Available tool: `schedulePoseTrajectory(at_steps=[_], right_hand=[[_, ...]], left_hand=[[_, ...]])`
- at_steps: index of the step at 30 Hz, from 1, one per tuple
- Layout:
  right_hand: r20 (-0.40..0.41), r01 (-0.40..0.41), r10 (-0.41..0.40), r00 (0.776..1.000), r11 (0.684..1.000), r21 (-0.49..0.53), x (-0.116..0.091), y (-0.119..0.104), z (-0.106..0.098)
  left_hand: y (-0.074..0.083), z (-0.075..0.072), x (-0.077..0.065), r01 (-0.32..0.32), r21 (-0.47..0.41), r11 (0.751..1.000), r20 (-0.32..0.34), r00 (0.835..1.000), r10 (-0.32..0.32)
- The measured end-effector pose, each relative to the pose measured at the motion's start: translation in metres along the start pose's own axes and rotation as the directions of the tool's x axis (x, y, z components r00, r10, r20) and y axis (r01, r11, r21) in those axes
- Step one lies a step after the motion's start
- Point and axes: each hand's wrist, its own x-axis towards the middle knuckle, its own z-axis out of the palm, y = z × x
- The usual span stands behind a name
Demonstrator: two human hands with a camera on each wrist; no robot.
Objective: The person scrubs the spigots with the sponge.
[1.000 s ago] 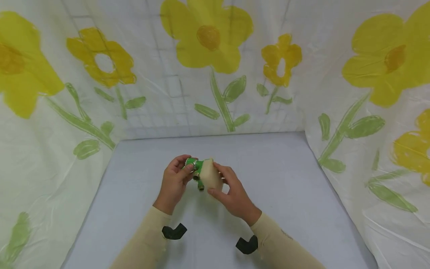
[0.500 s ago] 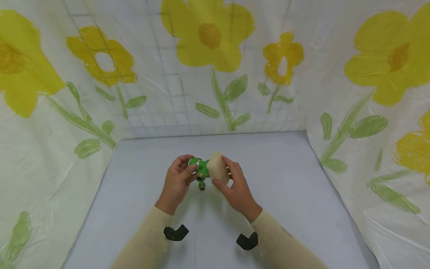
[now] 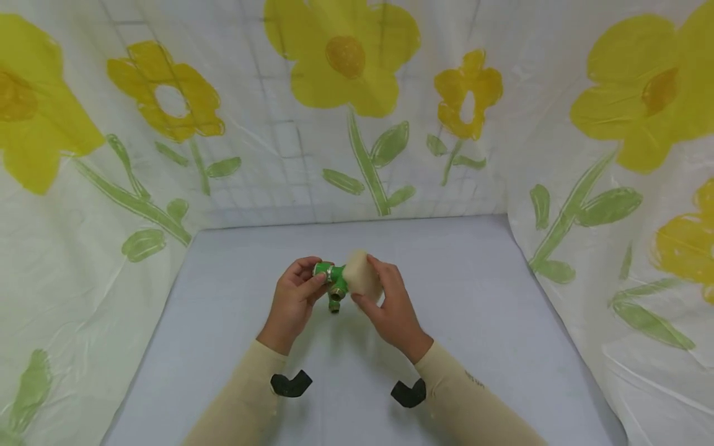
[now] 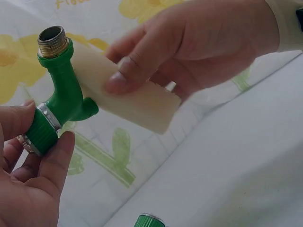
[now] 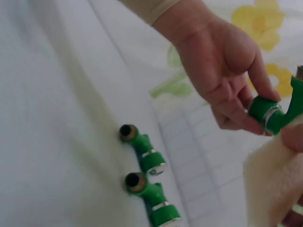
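Note:
My left hand (image 3: 292, 300) grips the ribbed knob end of a green valve (image 4: 66, 90) between thumb and fingers. The valve has a bare threaded metal outlet, facing up in the left wrist view, and a short green stub. In my right hand (image 3: 393, 303) is a thick cream sponge (image 4: 137, 106), pinched with the thumb on its near face and fingers behind. The sponge lies right against the valve's body and overlaps it in the left wrist view. Part of the right hand's fingers is hidden behind the sponge.
Two more green valves, a farther one (image 5: 144, 149) and a nearer one (image 5: 154, 198), sit side by side on the pale table (image 3: 240, 260). A white curtain (image 3: 240, 179) painted with yellow flowers surrounds the table. Dark curved pieces (image 3: 292, 384) show by both wrists.
The sponge and right hand have shifted a little right and up. The valve in my left hand has moved slightly right and turned, its outlet now showing more.

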Motion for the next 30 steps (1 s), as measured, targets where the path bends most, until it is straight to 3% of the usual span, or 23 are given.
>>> schedulePoseTrajectory(at_steps=[4, 9, 13, 17, 21, 25, 30], right_hand=[[0.037, -0.046, 0.043, 0.998, 0.995, 0.088, -0.006, -0.005, 0.003], [0.122, 0.074, -0.097, 0.988, 0.982, 0.174, -0.008, -0.022, 0.006], [0.049, 0.126, -0.130, 0.990, 0.989, 0.071, -0.002, -0.020, 0.005], [-0.067, 0.021, -0.022, 0.997, 1.000, -0.019, 0.003, -0.003, 0.005], [-0.060, -0.040, 0.040, 0.997, 0.999, 0.007, 0.001, 0.005, 0.007], [-0.078, 0.057, -0.057, 0.995, 0.998, 0.002, 0.000, -0.002, 0.009], [-0.126, 0.163, -0.181, 0.975, 0.977, -0.141, 0.005, -0.004, 0.005]], left_hand=[[0.000, -0.002, 0.000, -0.008, -0.010, 1.000, -0.030, 1.000, 0.008], [-0.001, -0.003, 0.002, -0.019, -0.068, 0.998, -0.051, 0.999, 0.016], [-0.003, -0.003, 0.001, 0.012, -0.137, 0.991, 0.003, 1.000, -0.012], [-0.004, -0.001, -0.001, 0.049, -0.138, 0.989, 0.064, 0.997, -0.040], [-0.004, 0.000, -0.002, 0.046, -0.103, 0.994, 0.050, 0.998, -0.041], [-0.006, 0.000, -0.002, 0.068, -0.029, 0.997, 0.059, 0.996, -0.066], [-0.006, 0.004, -0.004, 0.086, 0.063, 0.994, 0.079, 0.993, -0.090]])
